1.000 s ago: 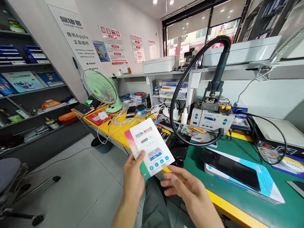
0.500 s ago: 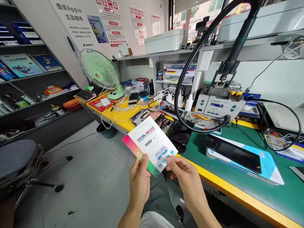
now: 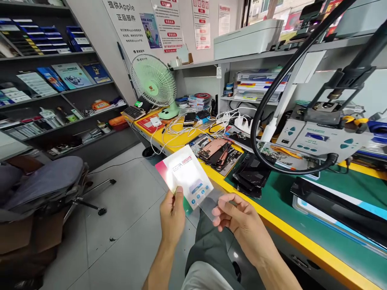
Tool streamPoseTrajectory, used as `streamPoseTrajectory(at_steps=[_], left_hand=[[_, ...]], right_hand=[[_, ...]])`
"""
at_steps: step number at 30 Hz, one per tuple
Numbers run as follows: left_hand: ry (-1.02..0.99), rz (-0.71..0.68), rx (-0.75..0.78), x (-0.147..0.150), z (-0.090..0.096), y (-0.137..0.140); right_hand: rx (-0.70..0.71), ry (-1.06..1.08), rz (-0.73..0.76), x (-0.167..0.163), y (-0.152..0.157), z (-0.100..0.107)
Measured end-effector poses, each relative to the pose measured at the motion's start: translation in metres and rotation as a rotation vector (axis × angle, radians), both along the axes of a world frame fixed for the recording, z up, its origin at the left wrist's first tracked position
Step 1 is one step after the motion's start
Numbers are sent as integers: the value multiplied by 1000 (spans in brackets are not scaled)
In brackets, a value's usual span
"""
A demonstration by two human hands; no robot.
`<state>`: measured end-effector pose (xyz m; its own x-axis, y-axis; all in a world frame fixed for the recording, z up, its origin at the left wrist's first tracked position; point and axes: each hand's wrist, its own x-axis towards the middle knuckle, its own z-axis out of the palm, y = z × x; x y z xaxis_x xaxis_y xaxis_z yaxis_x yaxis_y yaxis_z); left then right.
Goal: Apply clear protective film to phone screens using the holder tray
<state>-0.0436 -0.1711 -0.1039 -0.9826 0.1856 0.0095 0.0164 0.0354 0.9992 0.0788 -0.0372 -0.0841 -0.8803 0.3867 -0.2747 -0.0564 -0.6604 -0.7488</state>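
Note:
My left hand (image 3: 173, 217) is closed on the lower left edge of a white printed packet (image 3: 181, 179), thumb on its front. The packet has a pink-to-green stripe, blue icons and a bright glare across its face. From its lower right edge sticks out a clear plastic film (image 3: 210, 204). My right hand (image 3: 242, 221) pinches the film's outer end between thumb and fingers. Whether the rest of the film lies inside the packet or behind it, I cannot tell. Both hands are in front of the workbench edge, above my lap.
On the yellow and green workbench (image 3: 284, 219) lie phone parts (image 3: 216, 151), black phone screens (image 3: 252, 173) and white cables (image 3: 175, 133). A green fan (image 3: 154, 82) stands at the back. A black hose (image 3: 261, 104) arcs over the right side. An office chair (image 3: 48, 183) is at left.
My right hand has moved away from the packet, drawing the clear film out at its lower right edge. The camera view has turned left.

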Motion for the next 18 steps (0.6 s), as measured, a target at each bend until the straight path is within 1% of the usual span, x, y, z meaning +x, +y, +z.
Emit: streamPoseTrajectory(at_steps=[2, 5, 7, 9, 11, 12, 15, 16, 18], left_hand=[[-16, 34, 13, -12, 1, -8], [-72, 54, 109, -23, 2, -21], [-93, 60, 144, -25, 1, -29], [-100, 46, 156, -24, -1, -35], [-96, 12, 149, -22, -3, -39], [-93, -11, 153, -20, -3, -40], [-108, -79, 220, -15, -3, -43], [-121, -94, 243, -13, -3, -44], [-132, -108, 269, -10, -3, -44]], right_hand=[[29, 37, 25, 0, -3, 0], [55, 76, 37, -1, -8, 3], [55, 88, 19, -2, -11, 7], [23, 112, 10, -5, -14, 9], [-9, 123, 41, -10, -16, 7], [14, 93, 58, -13, -16, 5], [207, -100, 55, -21, -18, -8], [251, -147, 44, -22, -18, -12], [260, -149, 22, -21, -18, -17]])
